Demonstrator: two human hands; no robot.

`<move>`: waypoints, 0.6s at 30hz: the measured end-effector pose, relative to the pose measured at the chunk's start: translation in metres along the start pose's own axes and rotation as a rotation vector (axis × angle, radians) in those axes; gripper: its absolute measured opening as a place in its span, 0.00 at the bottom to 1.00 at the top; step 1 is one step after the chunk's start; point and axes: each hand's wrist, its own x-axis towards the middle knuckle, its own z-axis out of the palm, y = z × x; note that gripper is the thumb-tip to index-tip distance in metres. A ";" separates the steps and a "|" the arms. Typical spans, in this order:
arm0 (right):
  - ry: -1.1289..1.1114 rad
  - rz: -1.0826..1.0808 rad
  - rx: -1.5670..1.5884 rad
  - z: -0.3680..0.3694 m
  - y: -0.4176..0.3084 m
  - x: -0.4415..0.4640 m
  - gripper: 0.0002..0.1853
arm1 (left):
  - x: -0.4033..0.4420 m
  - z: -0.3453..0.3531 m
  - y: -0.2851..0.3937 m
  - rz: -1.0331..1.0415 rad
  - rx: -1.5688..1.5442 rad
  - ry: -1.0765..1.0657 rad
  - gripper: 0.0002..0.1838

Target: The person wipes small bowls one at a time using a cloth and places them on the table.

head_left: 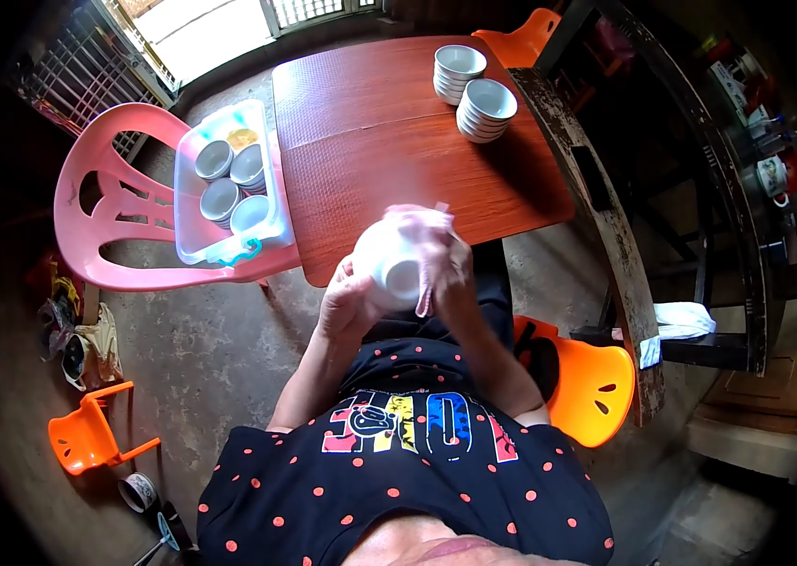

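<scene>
Concrete floor [191,368] is seen around a red-brown counter [342,113], with an open doorway [219,42] lit brightly beyond its far end. At the near edge of the counter, a white bowl [381,247] is held up, tilted so that its foot ring is shown. It is gripped at its left side by the left hand [347,300], the thumb laid along the outside. A pink cloth [431,241] is held in the right hand [455,275] against the bowl's other side; that hand is blurred, so the exact set of its fingers cannot be told. Near the counter's right edge, two stacks [486,113] of bowls are stood upright. Just left of the counter, a clear bin [188,203] is set on a pink chair [116,212], and more bowls [219,200] are contained in it. Right of the counter's near end, an orange chair [597,396] is seen.
</scene>
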 end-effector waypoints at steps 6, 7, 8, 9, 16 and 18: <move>-0.054 0.130 0.116 -0.001 0.001 0.003 0.19 | 0.001 0.000 0.005 -0.029 0.153 -0.003 0.32; -0.258 0.167 0.018 -0.014 0.005 0.016 0.19 | -0.001 -0.007 0.005 -0.097 0.167 -0.036 0.31; -0.512 -0.095 -0.344 -0.022 -0.013 0.032 0.18 | -0.001 -0.004 0.006 -0.167 0.181 -0.070 0.30; -0.562 -0.039 -0.368 -0.021 -0.026 0.037 0.18 | -0.002 0.004 -0.001 -0.108 0.123 -0.074 0.28; 0.175 -0.076 0.033 0.014 0.023 -0.012 0.19 | 0.001 0.013 -0.001 0.122 0.004 0.063 0.33; 0.310 0.216 0.470 0.028 0.025 -0.023 0.23 | 0.002 0.008 0.003 0.186 0.279 0.031 0.31</move>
